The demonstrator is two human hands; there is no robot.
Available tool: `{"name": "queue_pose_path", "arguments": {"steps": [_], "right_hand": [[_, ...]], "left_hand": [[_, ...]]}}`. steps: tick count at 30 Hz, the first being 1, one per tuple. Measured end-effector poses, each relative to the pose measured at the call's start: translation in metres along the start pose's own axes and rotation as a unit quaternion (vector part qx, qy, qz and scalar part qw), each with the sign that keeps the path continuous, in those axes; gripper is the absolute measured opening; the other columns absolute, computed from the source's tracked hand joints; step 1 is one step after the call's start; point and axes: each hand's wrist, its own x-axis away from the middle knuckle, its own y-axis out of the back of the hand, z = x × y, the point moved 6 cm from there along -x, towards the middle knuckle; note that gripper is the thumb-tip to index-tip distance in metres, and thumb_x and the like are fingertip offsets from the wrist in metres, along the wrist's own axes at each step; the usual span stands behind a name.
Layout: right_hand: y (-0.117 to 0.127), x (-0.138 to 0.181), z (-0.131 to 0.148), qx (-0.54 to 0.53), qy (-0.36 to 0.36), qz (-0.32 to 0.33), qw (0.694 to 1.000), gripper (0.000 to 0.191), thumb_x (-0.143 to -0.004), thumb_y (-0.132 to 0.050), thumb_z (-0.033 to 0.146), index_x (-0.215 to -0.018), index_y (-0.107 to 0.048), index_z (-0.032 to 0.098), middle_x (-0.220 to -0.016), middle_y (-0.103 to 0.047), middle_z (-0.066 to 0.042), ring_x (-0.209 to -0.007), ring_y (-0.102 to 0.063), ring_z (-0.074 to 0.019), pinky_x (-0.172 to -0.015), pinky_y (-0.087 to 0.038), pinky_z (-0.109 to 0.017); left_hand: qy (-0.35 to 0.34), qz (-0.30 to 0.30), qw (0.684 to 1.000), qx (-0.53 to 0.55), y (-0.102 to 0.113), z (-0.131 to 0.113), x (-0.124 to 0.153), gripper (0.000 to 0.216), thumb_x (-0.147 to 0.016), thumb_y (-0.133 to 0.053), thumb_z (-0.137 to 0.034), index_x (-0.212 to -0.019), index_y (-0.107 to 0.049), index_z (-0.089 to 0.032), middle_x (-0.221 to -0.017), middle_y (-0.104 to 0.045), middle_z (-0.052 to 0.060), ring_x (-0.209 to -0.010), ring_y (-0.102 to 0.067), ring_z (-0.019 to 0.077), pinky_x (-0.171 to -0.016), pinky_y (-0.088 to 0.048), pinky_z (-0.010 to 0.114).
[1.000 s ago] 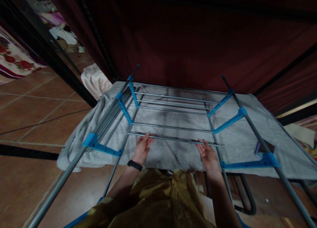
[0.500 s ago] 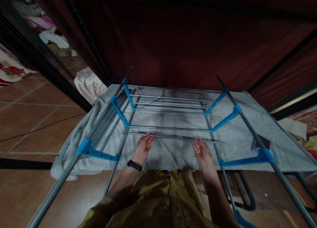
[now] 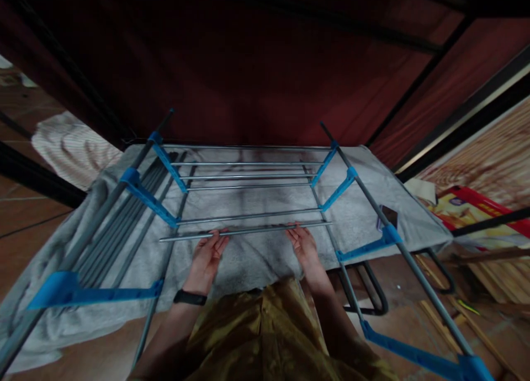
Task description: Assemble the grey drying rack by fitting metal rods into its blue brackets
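Blanket (image 3: 256, 262) beneath, brackets (image 3: 152, 200) either side, left hand (image 3: 205, 264) and right hand (image 3: 305, 249) pinch a tube (image 3: 256, 230) between fingers (image 3: 215, 241).

Part of a gray rod (image 3: 256, 230) is hidden by the left hand (image 3: 206, 262); a red-and-yellow box (image 3: 476, 211), its lettering too blurred to read, runs off the right edge. A white speck (image 3: 398, 286) is too small to identify.
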Motion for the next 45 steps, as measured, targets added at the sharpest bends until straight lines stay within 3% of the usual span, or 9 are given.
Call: {"name": "queue_pose_path", "arguments": {"steps": [7,10,16,24,30,35,39,45], "right_hand": [[0.03,-0.013,0.036,-0.007,0.05,-0.049,0.997,0.014,-0.078,-0.079,0.022,-0.083,-0.065,0.022,-0.086,-0.078,-0.001,-0.086,-0.076,-0.016,-0.088,-0.063,-0.032],[0.038,-0.016,0.045,-0.008,0.063,-0.076,0.995,0.015,-0.079,-0.078,0.022,-0.082,-0.063,0.022,-0.087,-0.077,0.0,-0.086,-0.075,-0.0153,-0.09,-0.062,-0.032],[0.043,-0.016,0.043,-0.019,0.06,-0.1,0.993,0.015,-0.081,-0.077,0.023,-0.081,-0.062,0.023,-0.081,-0.076,0.003,-0.08,-0.074,-0.0137,-0.088,-0.062,-0.03],[0.039,-0.016,0.042,-0.005,0.048,-0.062,0.997,0.017,-0.076,-0.08,0.02,-0.082,-0.064,0.022,-0.088,-0.078,-0.001,-0.086,-0.076,-0.0165,-0.088,-0.062,-0.033],[0.045,-0.02,0.042,-0.017,0.056,-0.084,0.995,0.02,-0.076,-0.082,0.022,-0.077,-0.062,0.022,-0.081,-0.076,0.001,-0.078,-0.075,-0.0152,-0.079,-0.063,-0.029],[0.054,-0.024,0.041,-0.012,0.054,-0.106,0.993,0.013,-0.079,-0.077,0.023,-0.082,-0.065,0.022,-0.082,-0.077,0.001,-0.078,-0.075,-0.0151,-0.078,-0.064,-0.029],[0.061,-0.027,0.044,-0.011,0.064,-0.101,0.993,0.008,-0.082,-0.073,0.021,-0.087,-0.067,0.022,-0.089,-0.078,0.001,-0.085,-0.076,-0.0138,-0.082,-0.063,-0.027],[0.075,-0.029,0.054,-0.01,0.07,-0.13,0.989,0.003,-0.085,-0.067,0.021,-0.083,-0.066,0.023,-0.081,-0.076,0.002,-0.077,-0.074,-0.0115,-0.081,-0.062,-0.025]], "left_hand": [[-0.011,-0.007,1.0,0.002,0.01,-0.015,-0.004,0.026,-0.089,-0.058,0.001,-0.068,-0.061,-0.015,-0.077,-0.074,0.004,-0.077,-0.075,0.015,-0.079,-0.063,0.029],[-0.016,-0.014,1.0,0.008,0.012,-0.016,-0.004,0.029,-0.088,-0.06,0.001,-0.064,-0.057,-0.016,-0.076,-0.074,0.003,-0.077,-0.075,0.0156,-0.077,-0.063,0.029],[-0.012,-0.041,0.999,-0.018,0.011,-0.014,-0.003,0.029,-0.092,-0.059,-0.003,-0.066,-0.056,-0.016,-0.064,-0.068,0.0,-0.06,-0.068,0.0102,-0.071,-0.062,0.024],[-0.025,-0.046,0.997,-0.055,0.016,-0.012,-0.006,0.026,-0.093,-0.063,-0.012,-0.068,-0.059,-0.015,-0.056,-0.062,-0.001,-0.055,-0.064,0.0102,-0.06,-0.056,0.018],[0.002,-0.053,0.998,-0.039,0.012,-0.009,-0.004,0.024,-0.093,-0.055,-0.006,-0.072,-0.063,-0.016,-0.065,-0.068,0.001,-0.06,-0.068,0.0112,-0.071,-0.062,0.025],[-0.021,-0.03,0.999,-0.022,0.012,-0.016,-0.004,0.028,-0.096,-0.047,-0.006,-0.078,-0.067,-0.016,-0.078,-0.073,0.005,-0.074,-0.073,0.0131,-0.076,-0.063,0.025],[-0.026,-0.035,0.999,-0.024,0.017,-0.012,-0.006,0.026,-0.095,-0.051,-0.006,-0.077,-0.065,-0.016,-0.078,-0.073,0.004,-0.071,-0.073,0.0127,-0.075,-0.063,0.025],[-0.026,-0.057,0.998,-0.023,0.018,-0.009,-0.004,0.022,-0.094,-0.053,-0.006,-0.078,-0.063,-0.017,-0.074,-0.072,0.003,-0.069,-0.071,0.0122,-0.079,-0.063,0.028]]}}
